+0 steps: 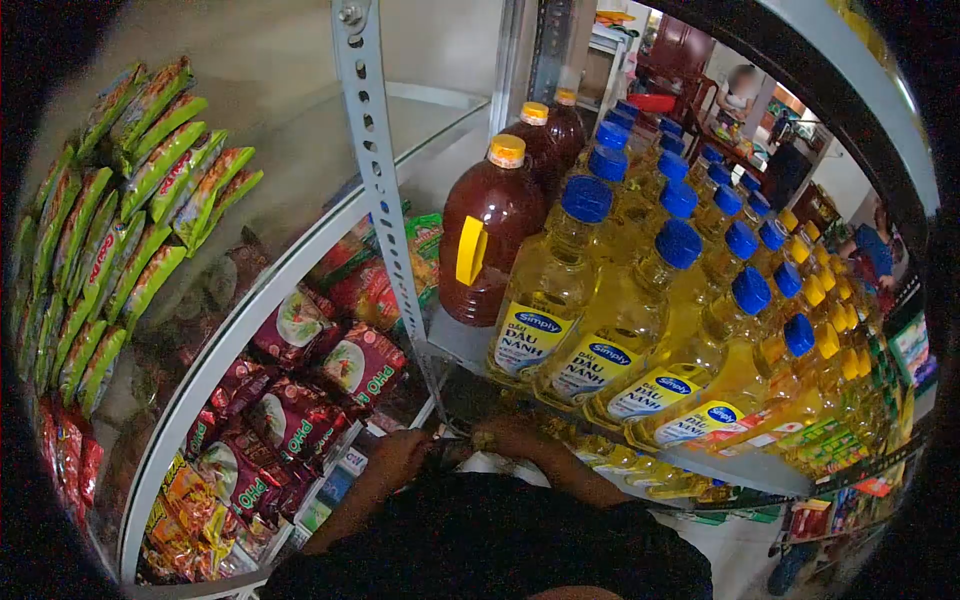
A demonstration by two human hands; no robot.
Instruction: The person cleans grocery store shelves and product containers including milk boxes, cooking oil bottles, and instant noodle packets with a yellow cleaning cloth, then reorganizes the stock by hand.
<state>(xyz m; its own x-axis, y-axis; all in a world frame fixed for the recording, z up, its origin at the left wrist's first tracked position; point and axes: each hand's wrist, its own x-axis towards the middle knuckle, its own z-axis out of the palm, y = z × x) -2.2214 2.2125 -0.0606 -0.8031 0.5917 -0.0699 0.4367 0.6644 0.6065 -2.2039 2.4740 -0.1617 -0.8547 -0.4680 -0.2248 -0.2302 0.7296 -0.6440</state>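
Note:
My left hand [406, 452] and my right hand [508, 437] are close together in shadow, low in front of the shelf corner. Their fingers look curled in around something small and dark between them, which I cannot make out. Just above them, the slotted metal post [385, 200] comes down to the shelf. Clear bottles of yellow cooking oil [525, 335] with blue caps stand above and right of my right hand. Left of my left hand lie dark red noodle packets [365, 365].
Large jugs of dark red-brown liquid [490, 235] stand behind the oil. Green packets [100, 240] hang at the left, and orange packets [190, 515] lie low. More oil bottles [650, 472] sit on a lower shelf. A person [738, 95] is in the background.

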